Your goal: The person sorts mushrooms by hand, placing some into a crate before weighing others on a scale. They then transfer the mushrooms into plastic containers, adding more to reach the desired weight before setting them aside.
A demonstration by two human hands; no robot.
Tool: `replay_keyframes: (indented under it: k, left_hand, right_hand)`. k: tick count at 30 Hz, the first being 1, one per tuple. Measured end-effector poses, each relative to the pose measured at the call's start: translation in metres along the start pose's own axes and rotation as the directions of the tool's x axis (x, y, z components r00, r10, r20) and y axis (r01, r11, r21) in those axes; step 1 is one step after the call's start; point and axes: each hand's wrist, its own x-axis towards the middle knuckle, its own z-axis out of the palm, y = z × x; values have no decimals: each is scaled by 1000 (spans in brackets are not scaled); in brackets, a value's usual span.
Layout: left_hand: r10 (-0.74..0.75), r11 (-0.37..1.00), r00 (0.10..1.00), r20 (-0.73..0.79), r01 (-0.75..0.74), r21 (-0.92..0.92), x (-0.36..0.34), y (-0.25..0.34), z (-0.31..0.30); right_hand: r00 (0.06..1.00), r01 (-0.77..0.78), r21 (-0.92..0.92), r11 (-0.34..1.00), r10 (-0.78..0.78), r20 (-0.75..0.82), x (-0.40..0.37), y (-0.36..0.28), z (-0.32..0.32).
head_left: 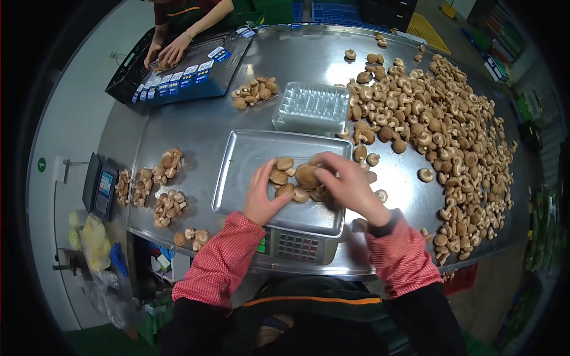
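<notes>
A metal tray [246,163] rests on a weighing scale [297,246] in front of me. Several brown mushrooms [301,194] lie together on it, between my hands. My left hand [264,196] curves around the left side of this group, its fingers and thumb against the mushrooms. From the right, my right hand [347,184] grips a large mushroom cap [306,175] between thumb and fingers, above the others. Any container under the mushrooms is hard to make out.
Clear plastic trays [313,107] are stacked behind the scale. A big mushroom pile [439,130] covers the right side. Filled packs [255,92] and mushroom groups [169,207] lie left. Another person's hands [172,50] work at a labelled crate. A display [104,190] stands far left.
</notes>
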Motion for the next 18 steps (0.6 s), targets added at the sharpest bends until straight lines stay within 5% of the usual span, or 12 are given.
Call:
replay_keyframes:
  k: [2, 5, 9, 14, 18]
  left_hand:
    - [23, 1000, 1000, -15, -23, 18, 1, -5, 1]
    - [-31, 994, 998, -53, 25, -106, -4, -12, 1]
    - [-247, 894, 965, -88, 191, -406, -12, -27, -24]
    - [-422, 775, 905, -47, 333, -538, -31, -51, -63]
    - [-447, 806, 890, 89, 444, -392, -40, -51, -73]
  right_hand:
    - [972, 218, -254, 942, -233, -30, 15, 8, 34]
    - [958, 243, -567, 787, -287, 12, 22, 14, 55]
    - [890, 214, -476, 853, -371, -264, 12, 0, 23]
    - [948, -123, -330, 936, 12, -317, -31, 59, -19]
    - [951, -182, -325, 928, 82, -297, -61, 71, -19]
